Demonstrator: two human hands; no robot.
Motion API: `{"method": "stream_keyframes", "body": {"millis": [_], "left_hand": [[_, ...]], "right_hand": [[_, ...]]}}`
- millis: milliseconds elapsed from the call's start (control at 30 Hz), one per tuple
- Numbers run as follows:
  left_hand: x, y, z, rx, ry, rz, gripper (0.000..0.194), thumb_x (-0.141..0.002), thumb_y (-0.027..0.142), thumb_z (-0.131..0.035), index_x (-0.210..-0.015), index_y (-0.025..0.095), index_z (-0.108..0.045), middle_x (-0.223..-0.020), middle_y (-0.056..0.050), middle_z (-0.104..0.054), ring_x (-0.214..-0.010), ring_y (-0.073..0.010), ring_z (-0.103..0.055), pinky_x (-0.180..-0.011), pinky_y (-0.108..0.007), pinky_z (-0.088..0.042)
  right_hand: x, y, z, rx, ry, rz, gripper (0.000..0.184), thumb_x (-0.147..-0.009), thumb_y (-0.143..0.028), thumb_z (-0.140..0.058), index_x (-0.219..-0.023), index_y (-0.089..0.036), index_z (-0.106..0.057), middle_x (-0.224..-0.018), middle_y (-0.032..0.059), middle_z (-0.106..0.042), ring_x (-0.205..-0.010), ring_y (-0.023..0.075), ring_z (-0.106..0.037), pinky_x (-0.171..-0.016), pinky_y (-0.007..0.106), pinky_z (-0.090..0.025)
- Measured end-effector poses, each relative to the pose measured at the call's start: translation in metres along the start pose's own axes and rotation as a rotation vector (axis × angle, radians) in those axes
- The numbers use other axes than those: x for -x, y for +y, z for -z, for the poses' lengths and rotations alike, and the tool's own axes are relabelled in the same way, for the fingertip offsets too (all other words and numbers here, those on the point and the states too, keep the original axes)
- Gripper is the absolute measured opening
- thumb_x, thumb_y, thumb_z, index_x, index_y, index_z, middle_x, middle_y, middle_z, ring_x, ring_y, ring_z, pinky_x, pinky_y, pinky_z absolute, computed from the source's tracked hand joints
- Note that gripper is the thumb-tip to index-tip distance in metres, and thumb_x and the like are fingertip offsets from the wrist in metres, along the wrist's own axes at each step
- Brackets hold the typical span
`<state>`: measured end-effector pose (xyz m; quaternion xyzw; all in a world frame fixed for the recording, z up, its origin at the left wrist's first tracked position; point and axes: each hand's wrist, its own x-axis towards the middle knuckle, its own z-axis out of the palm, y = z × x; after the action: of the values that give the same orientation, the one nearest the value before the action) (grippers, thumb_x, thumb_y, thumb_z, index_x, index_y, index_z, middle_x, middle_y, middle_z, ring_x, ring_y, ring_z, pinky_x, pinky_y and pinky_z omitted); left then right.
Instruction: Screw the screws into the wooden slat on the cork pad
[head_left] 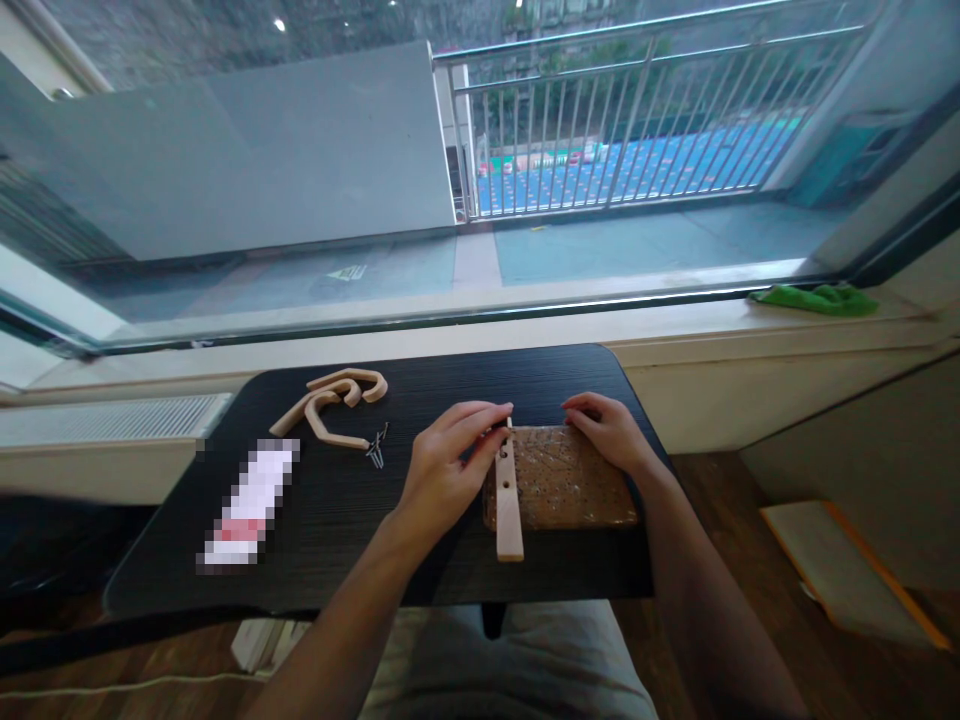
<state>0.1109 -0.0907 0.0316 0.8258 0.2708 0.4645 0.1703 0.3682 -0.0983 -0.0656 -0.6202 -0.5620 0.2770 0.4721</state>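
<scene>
A pale wooden strip [509, 515] with dark holes lies along the left edge of a brown block [577, 480] wrapped in clear film, its near end sticking out past the block. My left hand [454, 455] pinches the strip near its far end, thumb and fingers closed around it. At the block's far right edge is my right hand [611, 430], fingers bent and tips together; whatever is between them, if anything, is too small to see. Left of my hands lie several curved wooden hooks [337, 438] and a small pile of screws [377, 452].
Everything rests on a black table [330, 530] under a window. A blurred white and red packet [251, 500] lies at the left. A green cloth [817, 299] is on the sill, and a white radiator [112, 415] stands left of the table.
</scene>
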Motion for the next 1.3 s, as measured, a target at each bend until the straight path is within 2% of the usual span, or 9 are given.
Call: {"method": "stream_keyframes", "body": {"millis": [133, 233, 367, 467, 633, 767, 967, 1133, 1300], "left_hand": [[0.003, -0.002, -0.004, 0.029, -0.024, 0.041, 0.024, -0.092, 0.016, -0.060, -0.113, 0.021, -0.069, -0.107, -0.004, -0.076, -0.095, -0.0154, -0.072, -0.088, -0.028, -0.059], [0.004, -0.004, -0.008, 0.088, -0.009, 0.147, 0.026, -0.090, 0.018, -0.063, -0.116, 0.021, -0.066, -0.105, -0.004, -0.076, -0.084, -0.0144, -0.073, -0.079, -0.026, -0.061], [0.002, -0.004, -0.010, 0.145, 0.002, 0.218, 0.020, -0.088, 0.020, -0.065, -0.108, 0.020, -0.066, -0.099, -0.003, -0.077, -0.077, -0.0135, -0.073, -0.073, -0.024, -0.060], [-0.001, -0.002, -0.010, 0.173, 0.006, 0.227, 0.016, -0.088, 0.022, -0.065, -0.103, 0.019, -0.067, -0.093, -0.001, -0.076, -0.072, -0.0125, -0.072, -0.068, -0.022, -0.059], [0.007, -0.009, -0.008, 0.204, 0.026, 0.211, 0.007, -0.087, 0.023, -0.064, -0.092, 0.019, -0.065, -0.088, -0.001, -0.071, -0.077, -0.0132, -0.068, -0.068, -0.023, -0.057], [0.025, -0.030, -0.013, 0.157, 0.059, 0.323, 0.013, -0.089, 0.018, -0.054, -0.095, 0.018, -0.065, -0.089, -0.003, -0.069, -0.085, -0.0157, -0.066, -0.080, -0.029, -0.056], [0.038, -0.052, -0.040, 0.202, -0.099, 0.485, 0.026, -0.090, 0.018, -0.046, -0.108, 0.017, -0.065, -0.106, -0.009, -0.069, -0.104, -0.0221, -0.063, -0.097, -0.040, -0.049], [0.031, -0.055, -0.053, 0.279, -0.179, 0.503, 0.023, -0.092, 0.019, -0.045, -0.102, 0.017, -0.065, -0.099, -0.008, -0.069, -0.100, -0.0222, -0.063, -0.093, -0.038, -0.049], [0.028, -0.058, -0.064, 0.287, -0.208, 0.430, 0.019, -0.093, 0.021, -0.045, -0.091, 0.017, -0.063, -0.092, -0.007, -0.066, -0.089, -0.0207, -0.062, -0.084, -0.035, -0.049]], "right_hand": [[0.000, -0.017, 0.006, 0.103, 0.036, 0.091, 0.021, -0.081, -0.033, -0.060, -0.091, -0.018, -0.070, -0.081, 0.0058, -0.073, -0.073, 0.0191, -0.068, -0.072, 0.036, -0.055], [0.003, -0.057, 0.013, 0.131, 0.069, 0.262, 0.021, -0.085, -0.030, -0.060, -0.099, -0.018, -0.069, -0.088, 0.0060, -0.073, -0.074, 0.0175, -0.066, -0.070, 0.034, -0.055], [0.010, -0.122, 0.014, 0.124, -0.064, 0.479, 0.022, -0.090, -0.023, -0.059, -0.111, -0.020, -0.066, -0.097, 0.0053, -0.072, -0.082, 0.0151, -0.066, -0.075, 0.030, -0.055], [0.013, -0.149, 0.006, 0.167, -0.200, 0.554, 0.021, -0.090, -0.018, -0.058, -0.109, -0.018, -0.066, -0.097, 0.0050, -0.071, -0.083, 0.0142, -0.066, -0.076, 0.028, -0.054], [0.015, -0.150, -0.007, 0.214, -0.308, 0.560, 0.022, -0.092, -0.014, -0.056, -0.110, -0.019, -0.068, -0.104, 0.0072, -0.072, -0.096, 0.0174, -0.068, -0.086, 0.032, -0.053], [0.018, -0.145, -0.016, 0.219, -0.318, 0.539, 0.027, -0.090, -0.013, -0.058, -0.115, -0.020, -0.066, -0.110, 0.0069, -0.073, -0.102, 0.0186, -0.068, -0.089, 0.033, -0.054], [0.020, -0.141, -0.023, 0.196, -0.311, 0.560, 0.031, -0.090, -0.007, -0.053, -0.117, -0.017, -0.064, -0.114, 0.0071, -0.073, -0.105, 0.0161, -0.069, -0.092, 0.029, -0.055], [0.018, -0.136, -0.021, 0.213, -0.274, 0.562, 0.033, -0.092, -0.009, -0.053, -0.121, -0.019, -0.065, -0.115, 0.0077, -0.073, -0.104, 0.0172, -0.070, -0.091, 0.032, -0.057], [0.018, -0.134, -0.016, 0.217, -0.262, 0.616, 0.039, -0.094, -0.009, -0.048, -0.129, -0.019, -0.062, -0.119, 0.0097, -0.071, -0.107, 0.0181, -0.069, -0.092, 0.033, -0.058]]}}
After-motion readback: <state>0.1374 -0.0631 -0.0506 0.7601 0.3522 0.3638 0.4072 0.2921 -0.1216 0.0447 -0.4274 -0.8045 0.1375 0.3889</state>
